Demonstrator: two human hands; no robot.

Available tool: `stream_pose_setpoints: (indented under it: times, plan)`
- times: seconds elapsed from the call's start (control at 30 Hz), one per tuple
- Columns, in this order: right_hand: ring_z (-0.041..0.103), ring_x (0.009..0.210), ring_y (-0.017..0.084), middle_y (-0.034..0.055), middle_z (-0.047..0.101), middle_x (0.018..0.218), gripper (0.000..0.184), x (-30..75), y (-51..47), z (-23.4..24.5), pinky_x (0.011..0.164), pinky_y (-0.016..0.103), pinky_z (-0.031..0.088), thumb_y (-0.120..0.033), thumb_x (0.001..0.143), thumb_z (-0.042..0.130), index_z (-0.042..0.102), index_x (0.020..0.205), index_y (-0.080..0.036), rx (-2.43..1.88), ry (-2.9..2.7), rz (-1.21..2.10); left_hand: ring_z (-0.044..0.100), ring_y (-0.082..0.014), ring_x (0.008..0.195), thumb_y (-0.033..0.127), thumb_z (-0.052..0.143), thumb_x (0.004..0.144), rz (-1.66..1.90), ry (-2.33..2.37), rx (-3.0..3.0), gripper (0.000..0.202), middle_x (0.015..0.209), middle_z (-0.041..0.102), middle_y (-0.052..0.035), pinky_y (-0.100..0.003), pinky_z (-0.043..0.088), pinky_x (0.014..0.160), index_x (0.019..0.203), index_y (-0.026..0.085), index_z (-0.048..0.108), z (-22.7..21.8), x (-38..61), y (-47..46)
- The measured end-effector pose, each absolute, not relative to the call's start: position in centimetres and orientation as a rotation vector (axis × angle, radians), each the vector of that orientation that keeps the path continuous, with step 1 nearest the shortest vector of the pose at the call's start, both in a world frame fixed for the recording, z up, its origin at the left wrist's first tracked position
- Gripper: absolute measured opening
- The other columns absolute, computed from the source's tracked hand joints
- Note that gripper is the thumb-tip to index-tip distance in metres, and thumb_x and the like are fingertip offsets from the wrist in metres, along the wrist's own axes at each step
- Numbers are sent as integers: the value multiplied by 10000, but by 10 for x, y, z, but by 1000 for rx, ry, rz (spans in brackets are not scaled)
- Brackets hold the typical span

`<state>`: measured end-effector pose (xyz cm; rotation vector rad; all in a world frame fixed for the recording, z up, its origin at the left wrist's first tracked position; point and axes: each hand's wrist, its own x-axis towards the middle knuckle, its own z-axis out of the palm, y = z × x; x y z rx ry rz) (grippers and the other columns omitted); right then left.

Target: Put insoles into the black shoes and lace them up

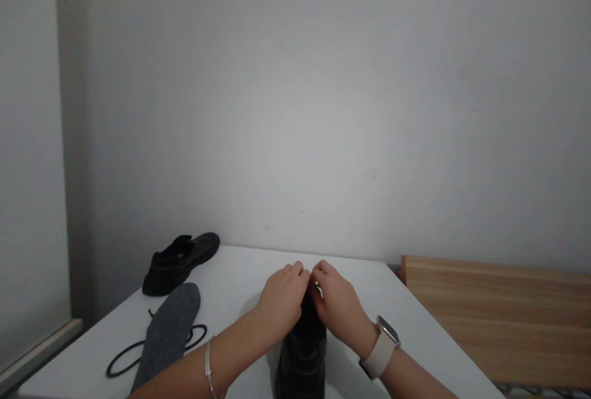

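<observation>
A black shoe [302, 356] stands on the white table in front of me, lengthwise to my view. At its far part my left hand [284, 294] is closed, with curled fingers gripping the upper from the left side. My right hand [339, 300] is closed on the same part from the right, its fingertips almost meeting those of the left. A small pale spot shows by the right fingers; I cannot make out what it is. The fingertips are partly hidden behind the hands.
On the left of the white table [240, 263] lie a grey insole [173, 325] and a black shoelace [120, 362], partly under the insole. A second black shoe [182, 261] sits at the far left corner by the wall. A wooden board [498, 319] is to the right.
</observation>
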<state>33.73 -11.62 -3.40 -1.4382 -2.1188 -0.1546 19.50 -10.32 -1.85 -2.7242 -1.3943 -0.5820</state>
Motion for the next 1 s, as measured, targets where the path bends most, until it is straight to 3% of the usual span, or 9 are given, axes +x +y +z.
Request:
stream_pose_setpoints:
  times: [0.13, 0.23, 0.3, 0.37, 0.47, 0.6, 0.67, 0.83, 1.0]
  plan:
    - [566, 790, 185, 53, 613, 846, 93, 339, -112, -9, 731, 314, 446, -174, 914, 444, 506, 847, -191, -1169, -1913, 124, 623, -184, 727, 121, 391, 904, -1405, -1287, -2879, 117, 761, 643, -31, -316, 485, 709, 895, 191, 485, 9, 184, -96]
    - [590, 747, 170, 23, 627, 778, 135, 338, -110, 10, 728, 316, 452, -286, 949, 417, 465, 850, -207, -982, -1757, 298, 618, -149, 687, 182, 393, 901, -1976, -1096, -2900, 56, 706, 624, 7, -286, 490, 687, 864, 206, 427, 23, 175, -84]
    - [606, 729, 161, 10, 626, 751, 145, 339, -108, 16, 719, 308, 462, -332, 948, 427, 447, 873, -210, -877, -1651, 382, 592, -130, 599, 224, 417, 885, -2132, -1128, -2868, 37, 670, 592, 33, -261, 474, 619, 852, 209, 415, 23, 170, -76]
    - [579, 650, 142, -6, 600, 729, 153, 341, -107, 17, 638, 277, 452, -355, 944, 433, 439, 890, -212, -834, -1586, 420, 517, -109, 513, 246, 431, 873, -2077, -1229, -2804, 53, 612, 525, 62, -232, 411, 550, 837, 207, 430, 17, 165, -71]
    - [501, 586, 126, -24, 541, 685, 150, 348, -107, 10, 560, 248, 387, -341, 940, 428, 440, 859, -215, -911, -1620, 334, 465, -121, 520, 263, 449, 868, -1637, -1363, -2787, 117, 560, 477, 60, -237, 332, 535, 801, 191, 512, 3, 159, -71]
    - [502, 614, 144, -10, 559, 680, 100, 364, -112, -3, 591, 268, 349, -217, 910, 421, 459, 817, -210, -1193, -1868, 106, 557, -176, 632, 312, 539, 834, -886, -1414, -2900, 200, 652, 630, -28, -271, 341, 585, 744, 167, 642, -13, 154, -75]
    - [529, 636, 158, 8, 604, 700, 97, 369, -115, -10, 605, 277, 344, -171, 885, 437, 497, 815, -202, -1335, -2005, 70, 580, -194, 652, 334, 579, 810, -705, -1421, -2920, 226, 687, 668, -62, -275, 338, 581, 694, 160, 665, -19, 153, -76]
    - [562, 632, 174, 16, 644, 661, 143, 375, -118, -27, 599, 274, 362, -307, 843, 596, 643, 777, -189, -1455, -2157, 326, 558, -178, 620, 316, 542, 826, -745, -1481, -2973, 255, 643, 640, -38, -259, 329, 562, 667, 158, 664, -25, 156, -74]
    - [569, 731, 181, 47, 646, 782, 184, 374, -110, -42, 696, 302, 435, -312, 810, 585, 647, 694, -184, -1375, -1979, 377, 577, -190, 785, 293, 458, 859, -867, -1460, -2999, 294, 807, 628, -55, -282, 414, 731, 683, 164, 654, -31, 156, -73]
